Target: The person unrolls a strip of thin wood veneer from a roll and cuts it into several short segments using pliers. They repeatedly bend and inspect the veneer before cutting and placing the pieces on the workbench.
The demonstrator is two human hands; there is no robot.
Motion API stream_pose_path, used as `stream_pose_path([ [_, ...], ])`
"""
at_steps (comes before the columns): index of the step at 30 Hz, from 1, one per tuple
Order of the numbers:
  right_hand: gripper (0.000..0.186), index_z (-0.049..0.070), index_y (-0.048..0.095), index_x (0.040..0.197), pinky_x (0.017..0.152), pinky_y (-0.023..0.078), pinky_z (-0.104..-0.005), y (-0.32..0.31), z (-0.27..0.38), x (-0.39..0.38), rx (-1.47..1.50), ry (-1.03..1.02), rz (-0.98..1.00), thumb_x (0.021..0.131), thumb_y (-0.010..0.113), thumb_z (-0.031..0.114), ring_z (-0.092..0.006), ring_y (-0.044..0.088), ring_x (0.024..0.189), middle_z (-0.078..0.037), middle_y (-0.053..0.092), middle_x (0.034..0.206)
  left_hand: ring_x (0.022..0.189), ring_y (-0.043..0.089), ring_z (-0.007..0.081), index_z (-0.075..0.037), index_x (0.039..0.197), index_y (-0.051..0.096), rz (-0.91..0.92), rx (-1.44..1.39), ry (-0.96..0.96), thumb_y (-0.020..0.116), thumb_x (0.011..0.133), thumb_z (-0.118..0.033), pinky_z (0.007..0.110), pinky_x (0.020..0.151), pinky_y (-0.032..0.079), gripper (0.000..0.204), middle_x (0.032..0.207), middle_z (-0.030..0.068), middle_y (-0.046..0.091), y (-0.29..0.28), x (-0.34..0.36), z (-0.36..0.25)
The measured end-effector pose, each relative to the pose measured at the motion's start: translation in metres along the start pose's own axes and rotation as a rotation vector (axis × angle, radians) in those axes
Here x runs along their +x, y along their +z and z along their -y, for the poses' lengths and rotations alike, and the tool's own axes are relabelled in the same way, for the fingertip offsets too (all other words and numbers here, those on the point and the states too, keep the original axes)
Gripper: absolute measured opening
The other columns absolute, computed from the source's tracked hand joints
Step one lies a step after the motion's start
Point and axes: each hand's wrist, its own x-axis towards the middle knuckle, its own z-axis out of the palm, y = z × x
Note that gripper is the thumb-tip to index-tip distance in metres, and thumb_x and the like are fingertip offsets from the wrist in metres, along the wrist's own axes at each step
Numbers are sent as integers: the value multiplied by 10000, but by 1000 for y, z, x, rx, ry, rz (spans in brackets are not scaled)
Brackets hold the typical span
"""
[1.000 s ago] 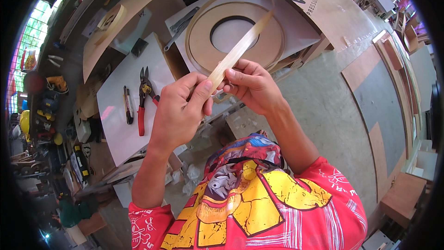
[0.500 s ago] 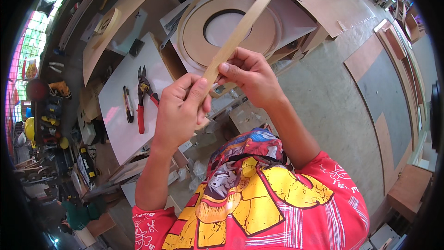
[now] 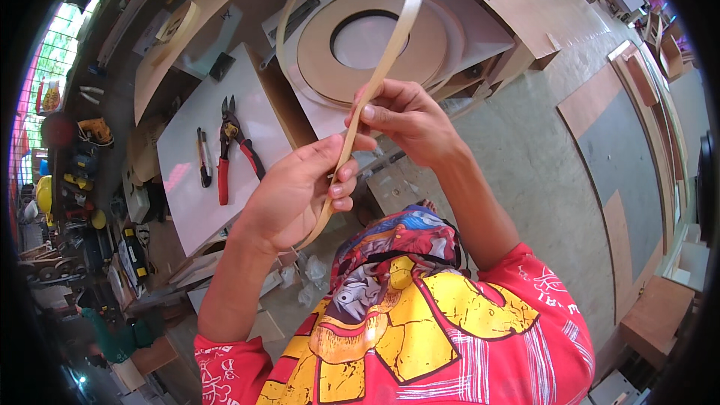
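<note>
A thin pale wooden strip [image 3: 394, 45] runs diagonally up from my hands, bending over a flat wooden ring [image 3: 319, 49] on a white board. My left hand [image 3: 296, 191] has its fingers curled around the lower part of the strip. My right hand [image 3: 405, 124] pinches it higher up between thumb and fingers. Left of my hands, red-handled snips [image 3: 223, 180] and a utility knife [image 3: 204, 165] lie on another white board [image 3: 187, 210].
Shelves with power tools [image 3: 94, 131] line the left. A printed sheet [image 3: 529, 15] is at upper right. Layered panels [image 3: 622, 165] and a wooden box [image 3: 652, 315] lie on the right. A person in green [image 3: 112, 334] is at lower left.
My left hand has shifted left and its grip has loosened. My right hand has moved up a little. The strip is now more upright and visibly bent, its top higher.
</note>
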Motion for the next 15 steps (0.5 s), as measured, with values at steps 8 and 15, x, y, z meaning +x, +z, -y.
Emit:
stream_pose_path([
  [8,277,-7,713,1245,862,581,-302,3,-10,-3,-101,42,-48,1031,754,164,-141,716,968,-77,764,1090,714,469,66,-48,1246,644,-279,281,219,609,1131,-249,251,667,417,234,852,-42,535,-1,9,28],
  [15,301,-47,714,1233,838,584,-279,43,-18,-26,-140,88,-279,1006,788,137,-99,707,917,-68,774,1038,867,675,384,3,1186,659,-765,1277,824,654,1052,-115,469,764,517,179,1016,175,660,-5,20,53],
])
